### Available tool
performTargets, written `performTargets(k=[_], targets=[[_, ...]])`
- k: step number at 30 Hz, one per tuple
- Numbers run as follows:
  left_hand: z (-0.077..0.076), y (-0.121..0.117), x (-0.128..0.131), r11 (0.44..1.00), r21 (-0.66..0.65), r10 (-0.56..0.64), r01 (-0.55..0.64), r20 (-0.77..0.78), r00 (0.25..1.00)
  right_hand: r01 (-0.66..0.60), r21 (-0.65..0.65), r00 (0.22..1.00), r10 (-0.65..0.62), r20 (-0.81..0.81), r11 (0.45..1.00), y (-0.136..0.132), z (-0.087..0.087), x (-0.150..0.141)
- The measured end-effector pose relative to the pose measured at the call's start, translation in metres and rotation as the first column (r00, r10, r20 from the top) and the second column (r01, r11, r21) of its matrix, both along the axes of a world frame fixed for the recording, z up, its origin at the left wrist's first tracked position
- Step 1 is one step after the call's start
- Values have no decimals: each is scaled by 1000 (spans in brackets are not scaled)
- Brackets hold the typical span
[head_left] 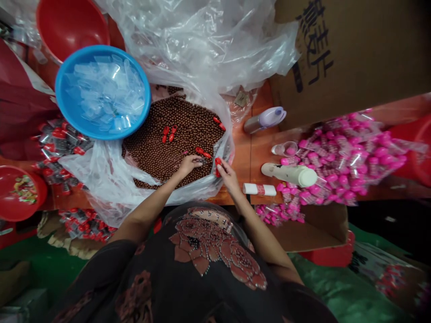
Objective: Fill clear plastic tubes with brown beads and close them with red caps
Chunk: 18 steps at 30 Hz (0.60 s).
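Pinching a red piece (217, 167) beside the bag (230, 144), the right hand (229, 175) could drop it through a slipping fingertip grip; whether the left hand (190, 164), over the beads (158, 148), holds anything is unclear.

Red piece (217, 166), perhaps plastic, in the right hand (228, 175)

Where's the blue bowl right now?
In the head view, the blue bowl is at the upper left, between a big red bowl above it and the brown balls to its lower right.
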<state>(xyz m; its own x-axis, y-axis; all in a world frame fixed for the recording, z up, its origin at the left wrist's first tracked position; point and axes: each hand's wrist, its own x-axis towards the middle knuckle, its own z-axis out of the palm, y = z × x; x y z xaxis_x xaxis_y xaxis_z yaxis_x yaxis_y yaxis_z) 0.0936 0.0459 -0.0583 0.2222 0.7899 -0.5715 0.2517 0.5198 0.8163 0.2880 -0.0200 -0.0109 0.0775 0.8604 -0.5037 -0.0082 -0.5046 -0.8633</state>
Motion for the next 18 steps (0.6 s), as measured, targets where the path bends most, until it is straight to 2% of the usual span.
performTargets(k=[6,11,14,18], targets=[[-1,-6,-8,980,-172,143,-103,237,961,4,-20,1000,-4,-28,1000,2,-2,-3],[12,-14,-13,946,-284,252,-154,352,901,-30,5,999,30,-43,1000,9,0,-8],[25,-17,-18,944,-298,259,-142,402,878,-51,16,997,52,-55,999,15,5,-13],[42,-19,-23,966,-219,219,-138,412,884,-74,44,994,77,-73,996,23,14,-20]])
